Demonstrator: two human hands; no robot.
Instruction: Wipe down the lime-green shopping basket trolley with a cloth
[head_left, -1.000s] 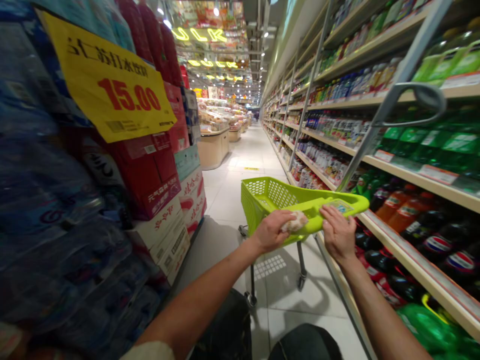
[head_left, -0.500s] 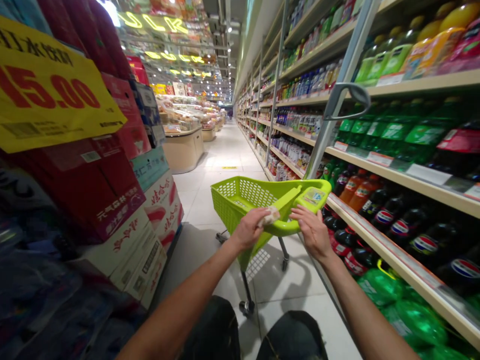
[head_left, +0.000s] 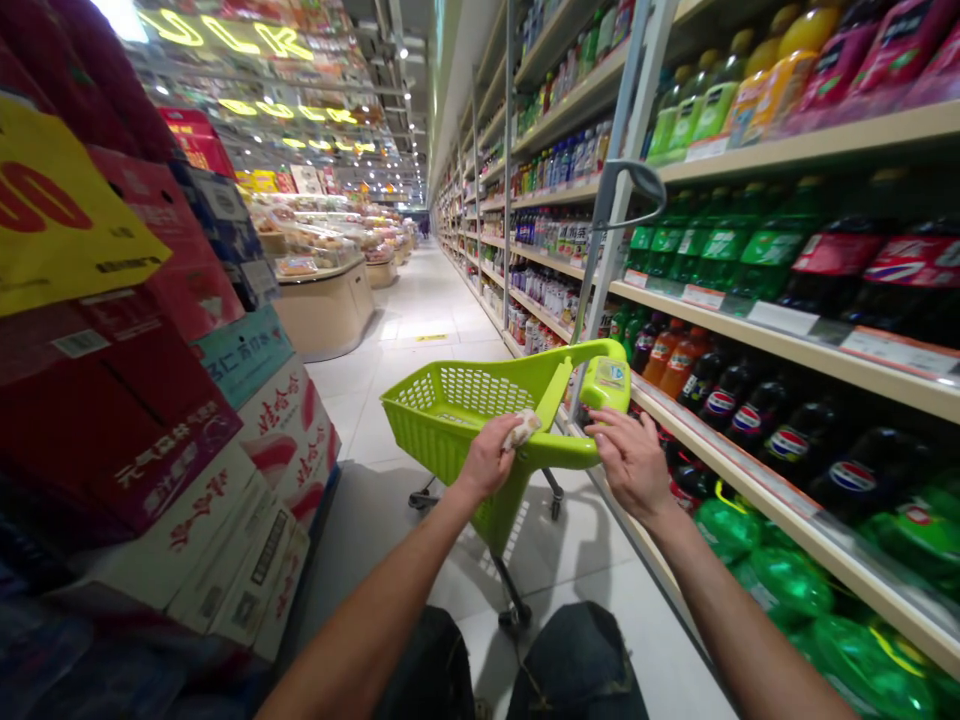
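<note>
A lime-green shopping cart [head_left: 442, 405] stands on the tiled aisle floor in front of me. My left hand [head_left: 489, 458] is closed on a small crumpled whitish tissue or wrapper [head_left: 520, 429] and rests on the cart's handle bar [head_left: 562, 455]. My right hand [head_left: 632, 462] lies on the right end of that bar, fingers curled over it, just below the handle's raised end with a small label [head_left: 609, 378]. My knees in dark trousers show at the bottom.
Shelves of soda bottles [head_left: 757, 400] run along the right. Stacked red and white drink cartons [head_left: 225, 440] with a yellow price sign [head_left: 67, 225] stand at left. A display counter [head_left: 322, 305] lies ahead left. The aisle floor [head_left: 420, 330] stretches far ahead.
The cart has swung leftward in view and turned, its handle end now pointing up to the right. Both hands stayed on the handle bar; the view shifted right toward the shelves.
</note>
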